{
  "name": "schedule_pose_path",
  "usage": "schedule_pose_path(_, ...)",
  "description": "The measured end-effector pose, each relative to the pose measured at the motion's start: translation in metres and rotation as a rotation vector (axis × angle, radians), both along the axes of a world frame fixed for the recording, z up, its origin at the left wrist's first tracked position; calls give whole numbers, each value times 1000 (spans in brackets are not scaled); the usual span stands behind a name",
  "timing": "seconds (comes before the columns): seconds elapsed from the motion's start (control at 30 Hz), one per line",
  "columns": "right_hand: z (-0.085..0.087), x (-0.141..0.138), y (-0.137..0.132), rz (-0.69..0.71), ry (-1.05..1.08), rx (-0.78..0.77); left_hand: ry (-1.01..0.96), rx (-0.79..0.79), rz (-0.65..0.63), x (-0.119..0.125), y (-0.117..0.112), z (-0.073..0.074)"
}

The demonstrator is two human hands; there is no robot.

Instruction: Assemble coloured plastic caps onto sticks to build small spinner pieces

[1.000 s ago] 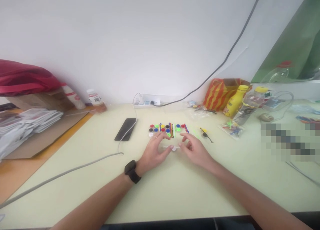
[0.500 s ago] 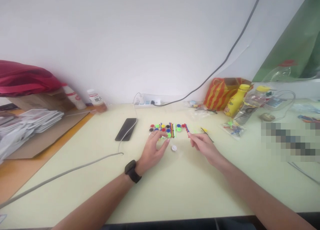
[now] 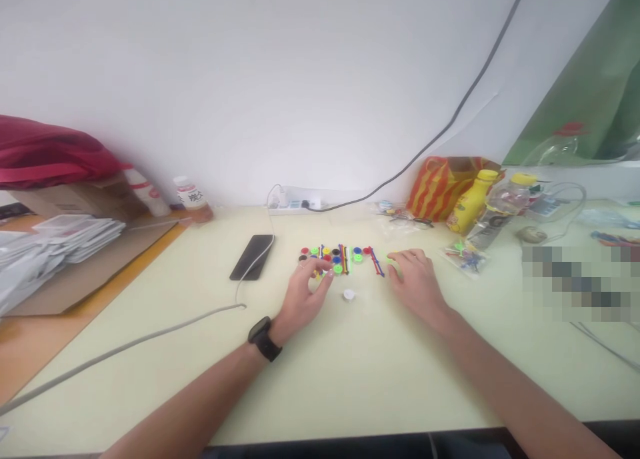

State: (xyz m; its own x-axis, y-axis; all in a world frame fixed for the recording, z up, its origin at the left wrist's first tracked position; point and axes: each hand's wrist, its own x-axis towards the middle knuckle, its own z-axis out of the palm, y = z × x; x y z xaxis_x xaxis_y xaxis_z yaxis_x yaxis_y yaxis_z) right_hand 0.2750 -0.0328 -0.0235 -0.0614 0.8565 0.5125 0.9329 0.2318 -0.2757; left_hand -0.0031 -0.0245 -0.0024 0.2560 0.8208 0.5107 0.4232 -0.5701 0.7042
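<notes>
Small coloured plastic discs (image 3: pixel 358 251) and thin coloured sticks (image 3: pixel 344 259) lie in tidy groups at the middle of the table. My left hand (image 3: pixel 305 291) rests beside the left group, thumb and fingers apart, partly covering some discs. Right of the groups, a red stick and a blue stick (image 3: pixel 376 262) lie side by side on the table. My right hand (image 3: pixel 419 284) is just right of them, fingers spread and bent down over small yellow-green pieces (image 3: pixel 392 257) that it mostly hides. A small white round piece (image 3: pixel 349 295) sits between my hands, nearer to me.
A black phone (image 3: pixel 251 257) with a cable across it lies to the left. Behind stands a power strip (image 3: pixel 295 202). Yellow bottle (image 3: pixel 473 200), striped bag (image 3: pixel 435 187) and a plastic bag of small parts (image 3: pixel 465 258) are at the right. Stacked white items (image 3: pixel 65 246) lie far left.
My right hand has let go of the red and blue stick, which now lie on the table, and has moved right over the pieces there. My left hand has barely shifted.
</notes>
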Motion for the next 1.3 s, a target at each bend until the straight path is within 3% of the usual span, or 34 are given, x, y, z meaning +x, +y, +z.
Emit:
schedule_pose_path(0.23, -2, 7, 5, 86, -41, -50, -9, -3, 3, 0, 1, -1)
schedule_pose_path(0.87, -8, 12, 8, 100, -48, -87, 3, -3, -2, -1, 1, -2)
schedule_pose_path(1.3, 12, -2, 1, 182, 272, 40, 1, -12, 12, -1, 0, 2)
